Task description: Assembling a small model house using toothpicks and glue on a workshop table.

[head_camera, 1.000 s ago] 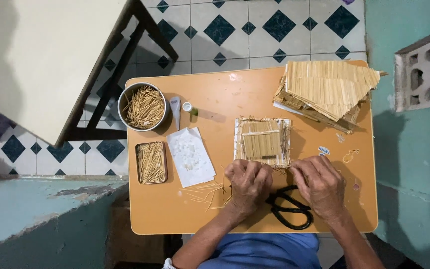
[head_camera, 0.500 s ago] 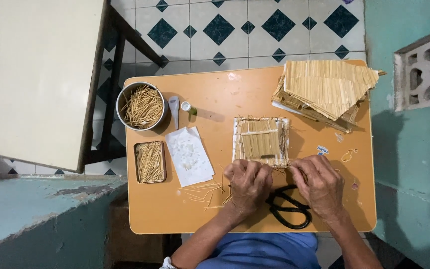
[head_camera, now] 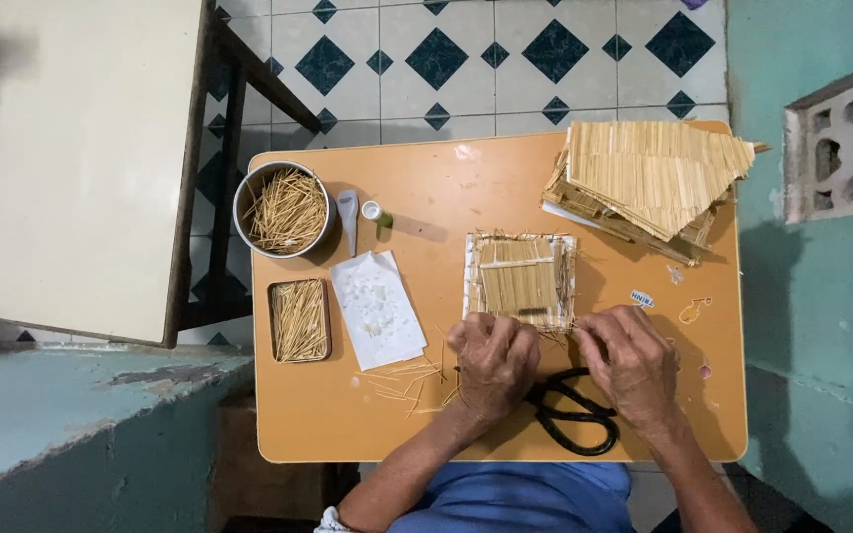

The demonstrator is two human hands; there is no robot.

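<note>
1. My left hand [head_camera: 491, 360] rests on the orange worktop [head_camera: 426, 197], fingers curled down, at the lower left corner of the square stick panel [head_camera: 520, 279]; can't tell if it pinches anything.
2. My right hand [head_camera: 634, 360] sits at the panel's lower right corner, fingers bent inward and touching its edge; whether it grips anything is hidden.
3. The stick panel lies flat on white paper in the middle of the worktop, just beyond both hands.
4. Black scissors [head_camera: 570, 419] lie between and under my hands, near the front edge, handles partly covered.
5. Loose sticks [head_camera: 402, 380] are scattered left of my left hand.
6. A white paper sheet [head_camera: 377, 308] lies left of the panel, and a rectangular tray of sticks [head_camera: 299, 320] further left.
7. A round metal tin of sticks [head_camera: 284, 209] stands at the far left corner, with a small glue bottle [head_camera: 375, 212] beside it.
8. A larger stick-built roof model [head_camera: 649, 183] sits at the far right corner.
</note>
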